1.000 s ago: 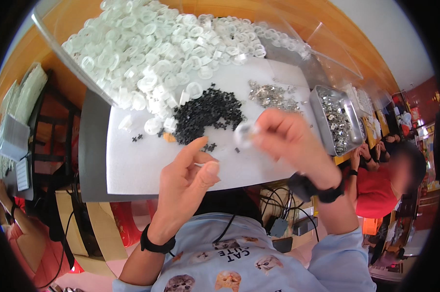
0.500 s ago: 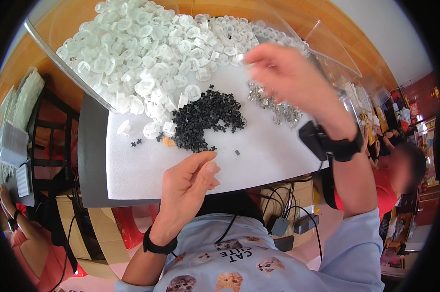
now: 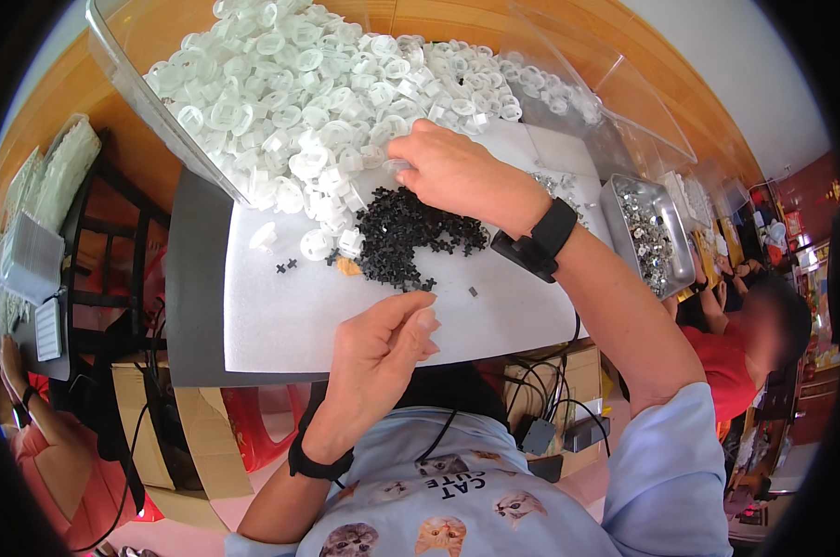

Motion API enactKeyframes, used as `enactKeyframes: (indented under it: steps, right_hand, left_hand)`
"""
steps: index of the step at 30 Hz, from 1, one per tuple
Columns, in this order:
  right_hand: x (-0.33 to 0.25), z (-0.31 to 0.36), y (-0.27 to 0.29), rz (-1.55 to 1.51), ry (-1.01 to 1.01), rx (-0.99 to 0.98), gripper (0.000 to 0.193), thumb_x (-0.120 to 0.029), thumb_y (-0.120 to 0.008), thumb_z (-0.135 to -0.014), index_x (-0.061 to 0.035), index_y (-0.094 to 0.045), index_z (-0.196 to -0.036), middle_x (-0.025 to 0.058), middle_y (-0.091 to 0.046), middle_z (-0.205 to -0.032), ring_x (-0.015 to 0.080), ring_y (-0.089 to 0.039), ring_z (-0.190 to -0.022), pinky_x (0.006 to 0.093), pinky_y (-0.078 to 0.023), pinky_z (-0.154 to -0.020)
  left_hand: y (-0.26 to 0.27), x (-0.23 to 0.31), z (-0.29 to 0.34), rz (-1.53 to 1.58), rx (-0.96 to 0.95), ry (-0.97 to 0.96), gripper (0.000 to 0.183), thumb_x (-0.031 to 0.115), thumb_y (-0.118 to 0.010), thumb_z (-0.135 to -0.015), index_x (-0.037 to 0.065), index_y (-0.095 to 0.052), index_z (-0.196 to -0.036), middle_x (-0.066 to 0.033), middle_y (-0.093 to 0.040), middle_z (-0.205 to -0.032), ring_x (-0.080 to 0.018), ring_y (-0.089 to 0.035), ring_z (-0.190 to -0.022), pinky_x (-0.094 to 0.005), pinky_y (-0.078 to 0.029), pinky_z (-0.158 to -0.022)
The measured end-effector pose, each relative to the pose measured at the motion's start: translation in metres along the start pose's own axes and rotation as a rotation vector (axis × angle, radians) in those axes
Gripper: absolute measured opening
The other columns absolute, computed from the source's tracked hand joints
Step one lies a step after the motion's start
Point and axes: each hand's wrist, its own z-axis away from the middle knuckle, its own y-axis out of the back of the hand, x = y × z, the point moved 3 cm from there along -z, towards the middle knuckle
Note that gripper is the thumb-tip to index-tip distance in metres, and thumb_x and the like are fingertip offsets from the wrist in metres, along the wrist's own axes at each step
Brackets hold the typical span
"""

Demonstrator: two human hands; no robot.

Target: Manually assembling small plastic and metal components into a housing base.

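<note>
My right hand (image 3: pixel 452 174) is at the near edge of a big heap of translucent white round plastic caps (image 3: pixel 299 111), its fingers closed on one white cap (image 3: pixel 397 166). Just below that hand lies a pile of small black cross-shaped pieces (image 3: pixel 392 237). My left hand (image 3: pixel 383 339) hovers over the front part of the white foam sheet (image 3: pixel 280 325), thumb and fingers curled together; whatever they hold is hidden. Beyond my right wrist, small shiny metal parts (image 3: pixel 568 190) are scattered, partly covered by the arm.
A metal tray of small parts (image 3: pixel 644 237) sits at the right. Clear plastic panels (image 3: pixel 164 111) border the heap. A small grey piece (image 3: pixel 474 291) and a tan piece (image 3: pixel 348 266) lie on the foam. Co-workers sit left and right; cables (image 3: pixel 550 390) hang under the table edge.
My right hand has swept left from above the metal parts to the white caps and closed on one. The left hand keeps its curled pose. The whole view has shifted slightly.
</note>
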Motion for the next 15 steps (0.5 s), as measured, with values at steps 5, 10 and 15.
enactKeyframes:
  steps: [5, 10, 15]
  right_hand:
    - [-0.001, 0.010, 0.008, -0.034, -0.012, 0.071, 0.015, -0.012, -0.056, -0.085, -0.0050, -0.063, -0.096, 0.0165, -0.054, -0.098, 0.0350, -0.059, -0.083, 0.0438, -0.048, -0.072]
    - [-0.006, 0.033, 0.017, -0.113, 0.065, 0.215, 0.013, -0.009, -0.055, -0.085, -0.0053, -0.063, -0.095, 0.0157, -0.053, -0.100, 0.0347, -0.060, -0.081, 0.0440, -0.049, -0.069]
    - [-0.026, 0.058, 0.020, -0.158, 0.175, 0.235, 0.013, -0.007, -0.057, -0.082, -0.0062, -0.060, -0.094, 0.0124, -0.052, -0.098, 0.0312, -0.060, -0.078, 0.0407, -0.050, -0.063]
  left_hand:
    - [0.001, 0.001, -0.002, -0.005, -0.008, 0.009, 0.033, 0.023, -0.054, -0.096, -0.005, -0.060, -0.111, -0.0088, -0.065, -0.089, -0.0106, -0.060, -0.072, -0.0234, -0.051, -0.066]
    - [-0.001, 0.005, -0.001, 0.025, 0.003, 0.020, 0.033, 0.024, -0.054, -0.096, -0.005, -0.060, -0.112, -0.0095, -0.065, -0.088, -0.0113, -0.061, -0.072, -0.0240, -0.052, -0.066]
    - [0.005, 0.010, -0.001, 0.106, 0.039, 0.037, 0.040, 0.028, -0.050, -0.098, -0.006, -0.055, -0.117, -0.0118, -0.064, -0.088, -0.0128, -0.062, -0.072, -0.0243, -0.051, -0.064]
